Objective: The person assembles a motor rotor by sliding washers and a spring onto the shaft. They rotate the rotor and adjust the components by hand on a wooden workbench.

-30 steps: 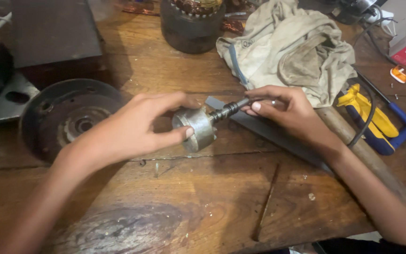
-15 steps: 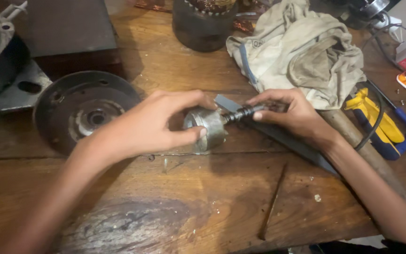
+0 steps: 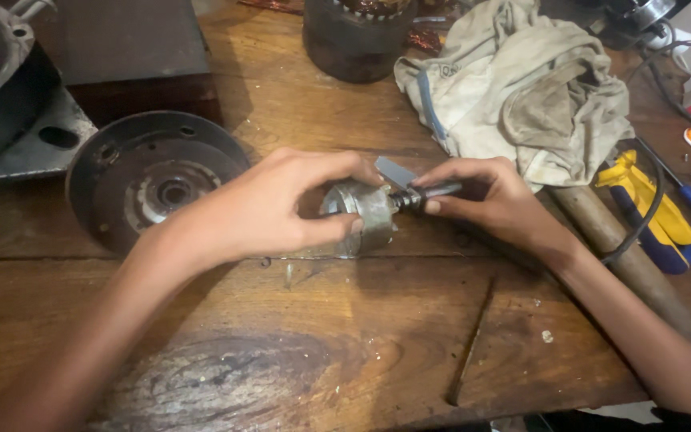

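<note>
A small round metal motor part (image 3: 365,214) is being held just above the wooden table (image 3: 345,352), in the middle of the view. It is being gripped by the left hand (image 3: 269,210), with the thumb under it and the fingers curled over its top. A dark shaft (image 3: 425,194) is sticking out of the part to the right. The shaft is being pinched by the right hand (image 3: 493,200), with the fingertips closed around it. A flat grey metal strip (image 3: 393,170) is lying on the table right behind the part. A dark round metal cover plate (image 3: 149,180) is lying to the left of the left hand. A crumpled beige cloth (image 3: 521,88) is lying behind the right hand. A dark round can-shaped piece (image 3: 353,40) is standing at the back of the table. A wooden handle (image 3: 625,256) is lying beside the right arm, and a yellow and blue tool (image 3: 657,216) is lying just past it.
</note>
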Available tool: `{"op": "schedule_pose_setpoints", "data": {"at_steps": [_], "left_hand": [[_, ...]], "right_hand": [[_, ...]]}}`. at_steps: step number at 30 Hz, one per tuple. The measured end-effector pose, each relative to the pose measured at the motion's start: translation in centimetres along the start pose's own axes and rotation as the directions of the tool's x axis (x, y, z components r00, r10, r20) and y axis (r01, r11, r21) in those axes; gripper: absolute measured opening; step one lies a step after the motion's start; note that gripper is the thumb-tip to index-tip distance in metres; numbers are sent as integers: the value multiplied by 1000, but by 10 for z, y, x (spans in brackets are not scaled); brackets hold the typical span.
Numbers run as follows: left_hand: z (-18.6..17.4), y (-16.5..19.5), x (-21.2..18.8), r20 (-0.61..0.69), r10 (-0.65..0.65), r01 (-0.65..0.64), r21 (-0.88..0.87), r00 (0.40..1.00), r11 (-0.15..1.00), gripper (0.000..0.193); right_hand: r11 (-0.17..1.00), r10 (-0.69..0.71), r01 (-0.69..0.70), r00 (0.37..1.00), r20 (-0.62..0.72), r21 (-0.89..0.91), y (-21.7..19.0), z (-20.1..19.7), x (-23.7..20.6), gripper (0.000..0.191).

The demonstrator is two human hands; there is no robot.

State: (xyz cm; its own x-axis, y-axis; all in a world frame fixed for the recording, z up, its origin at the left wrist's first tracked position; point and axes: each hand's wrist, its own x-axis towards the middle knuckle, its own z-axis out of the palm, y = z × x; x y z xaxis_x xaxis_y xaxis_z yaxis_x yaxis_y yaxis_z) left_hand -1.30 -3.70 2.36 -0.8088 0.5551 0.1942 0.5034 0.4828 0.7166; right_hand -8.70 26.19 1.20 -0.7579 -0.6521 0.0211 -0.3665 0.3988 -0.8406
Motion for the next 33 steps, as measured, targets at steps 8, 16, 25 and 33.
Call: {"op": "schedule_pose_setpoints", "data": {"at_steps": [8, 16, 25, 33], "left_hand": [[0, 0, 1, 31, -7, 6, 40, 999, 999, 44], [0, -2, 1, 5, 7, -7, 29, 1000, 1000, 44], [-4, 9, -1, 119, -305, 306, 13, 945, 952, 48], [-2, -2, -2, 34, -52, 52, 5, 998, 999, 45]], "right_hand": [[997, -41, 39, 999, -22, -65, 1, 4, 4, 28], [997, -77, 76, 997, -20, -30, 8, 9, 8, 28], [997, -58, 57, 998, -15, -51, 19, 9, 14, 29], [995, -90, 90, 996, -10, -49, 20, 11, 14, 27]]}}
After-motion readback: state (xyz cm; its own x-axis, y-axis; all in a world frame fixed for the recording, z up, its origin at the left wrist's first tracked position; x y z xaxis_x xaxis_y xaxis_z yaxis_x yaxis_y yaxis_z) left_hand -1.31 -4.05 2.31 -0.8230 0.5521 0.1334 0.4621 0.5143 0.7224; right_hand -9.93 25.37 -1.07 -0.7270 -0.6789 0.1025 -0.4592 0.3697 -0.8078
